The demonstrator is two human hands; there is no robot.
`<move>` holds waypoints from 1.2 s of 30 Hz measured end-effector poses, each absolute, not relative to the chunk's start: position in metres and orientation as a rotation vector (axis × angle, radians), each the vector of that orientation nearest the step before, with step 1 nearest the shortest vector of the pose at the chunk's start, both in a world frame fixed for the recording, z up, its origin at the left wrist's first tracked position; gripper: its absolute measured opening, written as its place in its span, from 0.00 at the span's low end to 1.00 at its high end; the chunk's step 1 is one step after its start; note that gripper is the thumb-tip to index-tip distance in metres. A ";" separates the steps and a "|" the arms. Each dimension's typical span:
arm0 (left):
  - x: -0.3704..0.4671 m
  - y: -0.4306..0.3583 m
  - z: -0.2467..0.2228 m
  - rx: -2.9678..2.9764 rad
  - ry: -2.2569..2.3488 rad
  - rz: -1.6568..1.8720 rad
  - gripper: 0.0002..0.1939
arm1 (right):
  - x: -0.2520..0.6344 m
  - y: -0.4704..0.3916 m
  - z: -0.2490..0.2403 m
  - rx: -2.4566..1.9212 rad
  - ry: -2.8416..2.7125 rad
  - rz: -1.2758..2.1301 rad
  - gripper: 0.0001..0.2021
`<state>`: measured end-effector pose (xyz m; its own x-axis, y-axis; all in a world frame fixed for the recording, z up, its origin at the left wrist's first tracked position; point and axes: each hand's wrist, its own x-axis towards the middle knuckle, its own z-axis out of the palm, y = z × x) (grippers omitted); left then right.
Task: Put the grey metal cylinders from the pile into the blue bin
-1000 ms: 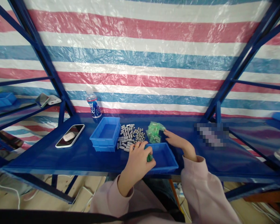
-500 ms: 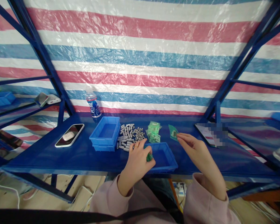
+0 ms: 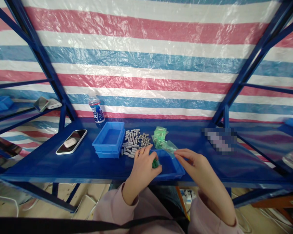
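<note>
The right hand (image 3: 195, 164) pinches a green bag (image 3: 170, 149) between its fingers, above the tray's (image 3: 168, 166) far edge, near the pile (image 3: 159, 134). The left hand's (image 3: 144, 165) fingers curl round a green wad (image 3: 155, 163) (partly hidden), close to the metal pieces (image 3: 133, 139) on the surface (image 3: 97, 169).

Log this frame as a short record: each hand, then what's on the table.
Left hand: curled around something green, mostly hidden
Right hand: pinching a small bag near the blue tray
Middle: loose metal pieces beside a pile of green bags
Left: stacked blue trays, bottle, phone with white case on top
Right: flat object, blurred out
</note>
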<state>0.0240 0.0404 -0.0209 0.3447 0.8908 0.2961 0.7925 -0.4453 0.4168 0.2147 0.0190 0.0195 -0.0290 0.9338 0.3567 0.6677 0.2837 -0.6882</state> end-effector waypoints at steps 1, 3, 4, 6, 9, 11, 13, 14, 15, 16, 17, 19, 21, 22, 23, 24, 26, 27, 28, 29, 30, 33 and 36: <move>0.024 0.040 -0.021 2.405 1.532 0.729 0.09 | 0.216 0.025 0.014 -1.473 -1.751 0.402 0.12; 0.024 0.040 -0.021 2.404 1.531 0.732 0.09 | 0.217 0.037 0.002 -1.517 -1.726 0.325 0.11; 0.024 0.040 -0.021 2.406 1.526 0.730 0.09 | 0.217 0.043 -0.004 -1.527 -1.729 0.298 0.11; 0.024 0.040 -0.020 2.409 1.520 0.728 0.09 | 0.217 0.053 -0.015 -1.523 -1.754 0.275 0.12; 0.024 0.040 -0.021 2.409 1.526 0.731 0.08 | 0.217 0.060 -0.025 -1.524 -1.769 0.232 0.15; 0.024 0.040 -0.021 2.407 1.526 0.734 0.08 | 0.218 0.062 -0.029 -1.544 -1.754 0.221 0.18; 0.024 0.041 -0.020 2.404 1.521 0.736 0.08 | 0.218 0.063 -0.030 -1.563 -1.725 0.235 0.23; 0.024 0.041 -0.020 2.402 1.521 0.736 0.08 | 0.218 0.063 -0.030 -1.566 -1.709 0.231 0.26; 0.024 0.040 -0.021 2.400 1.522 0.735 0.08 | 0.219 0.063 -0.029 -1.567 -1.693 0.212 0.28; 0.025 0.040 -0.021 2.399 1.523 0.735 0.08 | 0.219 0.062 -0.027 -1.567 -1.678 0.182 0.29; 0.025 0.040 -0.021 2.396 1.525 0.737 0.08 | 0.218 0.060 -0.025 -1.567 -1.668 0.150 0.29; 0.025 0.040 -0.021 2.395 1.526 0.747 0.08 | 0.217 0.055 -0.018 -1.559 -1.683 0.136 0.24; 0.024 0.040 -0.022 2.396 1.523 0.755 0.09 | 0.213 0.049 -0.012 -1.542 -1.751 0.194 0.16; 0.024 0.041 -0.022 2.398 1.519 0.755 0.09 | 0.210 0.047 -0.010 -1.532 -1.799 0.227 0.12; 0.024 0.041 -0.022 2.399 1.516 0.751 0.09 | 0.206 0.045 -0.009 -1.526 -1.849 0.253 0.08; 0.024 0.041 -0.022 2.400 1.512 0.744 0.09 | 0.202 0.043 -0.009 -1.527 -1.900 0.271 0.05; 0.024 0.042 -0.023 2.399 1.507 0.735 0.10 | 0.195 0.042 -0.012 -1.550 -1.981 0.301 0.06; 0.024 0.042 -0.023 2.395 1.505 0.738 0.11 | 0.192 0.042 -0.014 -1.564 -2.010 0.325 0.08; 0.024 0.042 -0.023 2.389 1.504 0.747 0.12 | 0.190 0.042 -0.015 -1.572 -2.025 0.354 0.08; 0.025 0.042 -0.023 2.382 1.502 0.760 0.13 | 0.188 0.041 -0.016 -1.572 -2.023 0.382 0.08; 0.025 0.042 -0.023 2.374 1.499 0.775 0.14 | 0.187 0.041 -0.016 -1.568 -2.004 0.403 0.07; 0.025 0.043 -0.024 2.358 1.487 0.805 0.19 | 0.187 0.039 -0.014 -1.549 -1.897 0.446 0.12; 0.024 0.043 -0.025 2.356 1.480 0.812 0.22 | 0.189 0.036 -0.012 -1.532 -1.830 0.487 0.15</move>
